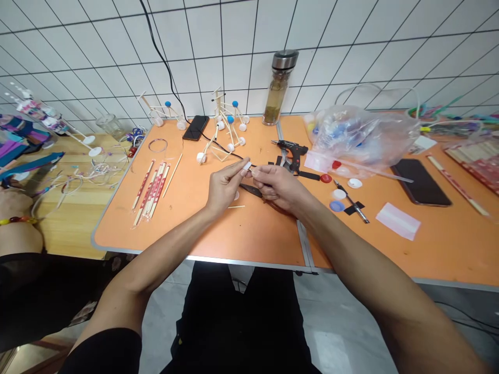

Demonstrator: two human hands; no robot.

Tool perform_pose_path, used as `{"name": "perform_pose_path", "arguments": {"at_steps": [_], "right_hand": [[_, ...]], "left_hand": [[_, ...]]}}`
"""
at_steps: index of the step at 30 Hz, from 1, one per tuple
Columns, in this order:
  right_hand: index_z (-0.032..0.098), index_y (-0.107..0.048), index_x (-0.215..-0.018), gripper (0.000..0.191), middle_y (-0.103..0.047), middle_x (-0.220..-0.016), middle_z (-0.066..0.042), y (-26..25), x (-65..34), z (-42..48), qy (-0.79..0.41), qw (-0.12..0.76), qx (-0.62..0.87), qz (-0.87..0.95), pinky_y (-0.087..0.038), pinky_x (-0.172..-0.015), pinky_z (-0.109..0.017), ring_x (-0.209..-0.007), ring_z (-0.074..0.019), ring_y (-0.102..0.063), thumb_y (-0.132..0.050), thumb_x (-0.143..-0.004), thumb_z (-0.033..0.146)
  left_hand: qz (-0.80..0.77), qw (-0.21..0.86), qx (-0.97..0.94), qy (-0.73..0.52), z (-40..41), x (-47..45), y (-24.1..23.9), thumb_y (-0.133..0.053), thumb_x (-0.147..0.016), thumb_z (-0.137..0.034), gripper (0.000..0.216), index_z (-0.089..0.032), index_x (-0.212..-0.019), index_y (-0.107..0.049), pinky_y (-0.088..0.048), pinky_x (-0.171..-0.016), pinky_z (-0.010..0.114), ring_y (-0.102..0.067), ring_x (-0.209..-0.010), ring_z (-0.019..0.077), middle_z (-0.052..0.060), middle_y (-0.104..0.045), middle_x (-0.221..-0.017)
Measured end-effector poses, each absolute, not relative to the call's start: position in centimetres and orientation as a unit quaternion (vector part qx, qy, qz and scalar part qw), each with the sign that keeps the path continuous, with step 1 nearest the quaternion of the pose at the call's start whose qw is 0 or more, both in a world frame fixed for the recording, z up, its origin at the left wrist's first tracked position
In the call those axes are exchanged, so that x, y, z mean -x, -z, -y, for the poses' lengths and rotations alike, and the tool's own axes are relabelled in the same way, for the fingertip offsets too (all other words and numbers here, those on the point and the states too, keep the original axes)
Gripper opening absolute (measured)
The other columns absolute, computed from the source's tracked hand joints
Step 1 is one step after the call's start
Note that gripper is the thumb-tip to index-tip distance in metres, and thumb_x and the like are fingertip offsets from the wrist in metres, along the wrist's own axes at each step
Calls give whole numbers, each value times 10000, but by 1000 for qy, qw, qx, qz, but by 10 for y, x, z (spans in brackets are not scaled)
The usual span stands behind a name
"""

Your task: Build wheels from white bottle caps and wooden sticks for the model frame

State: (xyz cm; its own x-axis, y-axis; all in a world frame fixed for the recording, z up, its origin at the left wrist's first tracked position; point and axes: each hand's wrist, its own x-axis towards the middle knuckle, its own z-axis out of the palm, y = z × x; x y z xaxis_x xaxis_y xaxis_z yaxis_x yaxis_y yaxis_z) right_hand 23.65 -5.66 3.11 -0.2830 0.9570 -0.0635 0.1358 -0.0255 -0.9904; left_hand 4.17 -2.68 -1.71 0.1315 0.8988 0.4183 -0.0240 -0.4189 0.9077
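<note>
Above the orange table (241, 234), my left hand (225, 186) and my right hand (275, 185) meet fingertip to fingertip. Between them they pinch a small white piece (247, 166), perhaps a bottle cap. Both hands have their fingers closed on it. Black scissors (252, 190) lie on the table just under my hands. A short wooden stick (236, 206) rests beside my left wrist. Wrapped chopsticks (153, 191) lie in a row to the left.
A black glue gun (291, 152), stick-and-cap models (226, 124), a phone (195, 127) and a glass bottle (279, 88) stand at the back. Loose caps (338, 195), a plastic bag (360, 136), a second phone (420, 182) and a white packet (397, 221) lie right. Another person's arm (15, 221) is at left.
</note>
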Motion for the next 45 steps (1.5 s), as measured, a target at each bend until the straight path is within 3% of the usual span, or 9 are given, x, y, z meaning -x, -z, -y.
{"name": "perform_pose_path", "arguments": {"at_steps": [4, 10, 14, 17, 23, 27, 32, 36, 45], "right_hand": [[180, -799, -1158, 298, -762, -1075, -146, -24, -223, 68, -166, 354, 582, 713, -325, -624, -316, -772, -212, -586, -579, -1102, 372], [203, -775, -1075, 435, -609, -771, -28, -27, -237, 53, -458, 338, 501, 652, -310, -516, -304, -526, -144, -306, -558, -1078, 581], [182, -796, -1173, 348, -759, -1011, -121, -27, -226, 60, -267, 365, 568, 688, -389, -640, -314, -734, -206, -575, -568, -1098, 433], [167, -813, -1287, 356, -814, -1199, -181, -26, -216, 69, -96, 311, 600, 731, -404, -743, -355, -951, -282, -704, -534, -1119, 312], [179, -832, -1115, 291, -845, -1000, -78, -30, -223, 61, -256, 360, 569, 694, -446, -756, -341, -871, -246, -713, -593, -1093, 344], [191, -840, -1195, 278, -851, -1037, -83, -31, -223, 62, -204, 343, 586, 706, -422, -771, -353, -907, -261, -719, -655, -1069, 355], [184, -828, -1301, 343, -873, -1189, -124, -28, -222, 68, -154, 320, 564, 746, -485, -874, -380, -1028, -302, -771, -561, -1143, 330], [178, -807, -1384, 396, -860, -1330, -148, -27, -222, 69, -107, 301, 572, 756, -515, -966, -397, -1167, -328, -785, -494, -1185, 318], [166, -793, -1320, 379, -853, -1273, -161, -32, -219, 72, -61, 259, 610, 746, -469, -848, -397, -1125, -336, -753, -469, -1179, 305]], "left_hand": [[-383, 455, -580, -557, 24, -44, 24, -910, -963, -590, 422, -280, -1248, -942, -705, -1057, 454, -860, -1182, 321, 66, -920, -1217], [-345, 462, -597, -558, 23, -43, 19, -901, -977, -536, 434, -277, -1325, -917, -664, -1111, 421, -848, -1182, 276, 67, -919, -1233], [-363, 476, -558, -574, 18, -47, 25, -935, -930, -545, 433, -286, -1277, -933, -671, -1070, 419, -845, -1097, 259, 52, -920, -1235], [-365, 488, -534, -587, 15, -48, 28, -960, -899, -557, 431, -288, -1235, -943, -668, -1062, 414, -839, -1084, 246, 49, -917, -1246], [-339, 556, -514, -559, 11, -41, 21, -1015, -829, -598, 477, -259, -1155, -939, -669, -1088, 419, -847, -1129, 255, 84, -911, -1244], [-328, 607, -456, -562, 7, -40, 18, -1023, -845, -479, 370, -247, -1113, -919, -655, -1164, 436, -847, -1211, 268, 83, -906, -1250], [-327, 672, -378, -547, 6, -38, 12, -890, -985, -317, 161, -218, -1112, -884, -593, -1299, 456, -801, -1403, 291, 102, -900, -1270], [-321, 693, -373, -527, 3, -36, 13, -901, -982, -326, 190, -208, -1128, -873, -576, -1330, 454, -780, -1446, 298, 117, -892, -1315], [-306, 667, -418, -536, 4, -37, 21, -980, -923, -400, 296, -246, -1163, -904, -645, -1250, 460, -811, -1381, 291, 106, -880, -1372]]}}
